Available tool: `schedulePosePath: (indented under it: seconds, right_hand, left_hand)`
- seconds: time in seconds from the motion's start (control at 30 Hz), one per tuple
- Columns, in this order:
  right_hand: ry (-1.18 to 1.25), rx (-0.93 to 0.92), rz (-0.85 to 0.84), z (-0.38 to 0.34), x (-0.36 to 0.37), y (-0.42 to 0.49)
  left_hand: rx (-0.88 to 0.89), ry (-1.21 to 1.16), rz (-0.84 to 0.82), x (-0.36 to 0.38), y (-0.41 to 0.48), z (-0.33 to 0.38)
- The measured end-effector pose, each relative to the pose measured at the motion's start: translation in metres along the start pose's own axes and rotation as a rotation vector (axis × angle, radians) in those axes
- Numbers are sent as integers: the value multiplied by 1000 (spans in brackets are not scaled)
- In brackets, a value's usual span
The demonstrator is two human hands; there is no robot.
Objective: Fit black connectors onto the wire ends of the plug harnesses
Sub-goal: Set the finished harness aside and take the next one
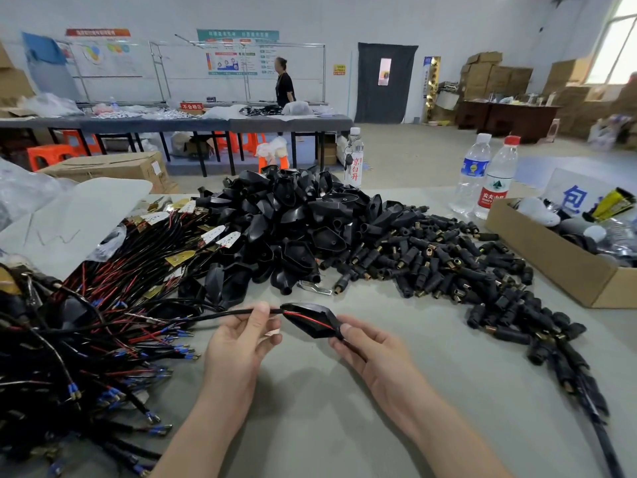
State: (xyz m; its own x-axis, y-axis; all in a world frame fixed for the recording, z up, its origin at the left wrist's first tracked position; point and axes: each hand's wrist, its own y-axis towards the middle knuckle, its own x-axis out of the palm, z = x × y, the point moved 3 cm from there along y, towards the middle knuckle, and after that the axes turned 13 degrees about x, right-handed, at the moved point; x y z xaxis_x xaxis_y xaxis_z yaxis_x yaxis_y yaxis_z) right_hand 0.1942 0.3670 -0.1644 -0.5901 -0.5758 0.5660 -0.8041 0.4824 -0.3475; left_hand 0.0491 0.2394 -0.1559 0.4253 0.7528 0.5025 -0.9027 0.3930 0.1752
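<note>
Above the grey table (pixel 344 408), my left hand (pixel 241 343) pinches a black harness cable (pixel 220 315) just left of a black plug shell (pixel 310 320). A red wire runs through the shell's open face. At the shell's narrow right end, my right hand (pixel 368 346) grips it between thumb and fingers. A big heap of black plug shells (pixel 293 219) lies behind. Small black connectors with brass ends (pixel 448 267) spread to the right. A tangle of black and red harnesses with blue terminals (pixel 86 339) covers the left side.
A cardboard box (pixel 558 267) with odds and ends stands at the right edge. Three water bottles (pixel 496 181) stand at the table's back. A few finished cables (pixel 579 381) trail off at right. A person (pixel 284 82) stands by a far workbench.
</note>
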Motion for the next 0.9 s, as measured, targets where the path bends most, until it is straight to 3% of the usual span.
schedulePosePath:
  seconds: [0.13, 0.4, 0.57, 0.9]
  right_hand:
    - [13, 3, 0, 2, 2, 0]
    - [-119, -25, -39, 2, 6, -2]
    - [-118, -56, -79, -6, 3, -3]
    - [-125, -127, -23, -26, -11, -6]
  left_hand:
    - [87, 278, -105, 4, -9, -2]
    - [262, 494, -251, 11, -14, 1]
    - [237, 651, -394, 18, -23, -6]
    - [227, 626, -248, 15, -20, 0]
